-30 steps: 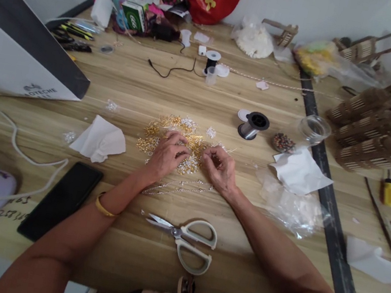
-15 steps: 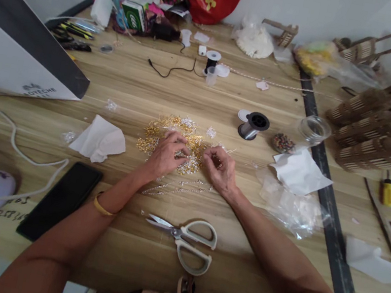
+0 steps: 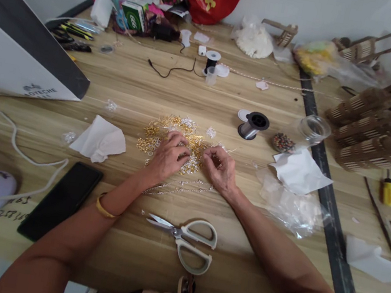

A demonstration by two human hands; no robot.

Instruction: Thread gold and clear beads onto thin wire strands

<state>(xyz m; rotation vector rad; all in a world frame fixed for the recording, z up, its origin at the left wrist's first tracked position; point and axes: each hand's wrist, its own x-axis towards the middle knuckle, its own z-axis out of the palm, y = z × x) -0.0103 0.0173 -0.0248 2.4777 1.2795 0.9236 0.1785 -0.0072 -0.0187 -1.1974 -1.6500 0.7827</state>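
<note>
A heap of small gold and silver ornaments (image 3: 168,129) lies in the middle of the wooden table (image 3: 144,93). My left hand (image 3: 167,158) rests on the heap with its fingers curled and pinched on small pieces. My right hand (image 3: 219,169) sits beside it at the heap's right edge, fingers also pinched together on something tiny. A thin silver beaded strand (image 3: 177,187) runs along the table just under both wrists. What exactly each pinch holds is too small to make out.
Scissors (image 3: 185,240) lie near the front edge, a black phone (image 3: 61,200) and crumpled tissue (image 3: 99,139) to the left. A wire spool (image 3: 253,125), bead dish (image 3: 283,142), glass jar (image 3: 313,128) and plastic bag (image 3: 290,207) sit right. Woven baskets (image 3: 378,127) fill the far right; clutter lines the back.
My left hand's fingers have shifted slightly on the heap. The right hand and everything else stay as they were.
</note>
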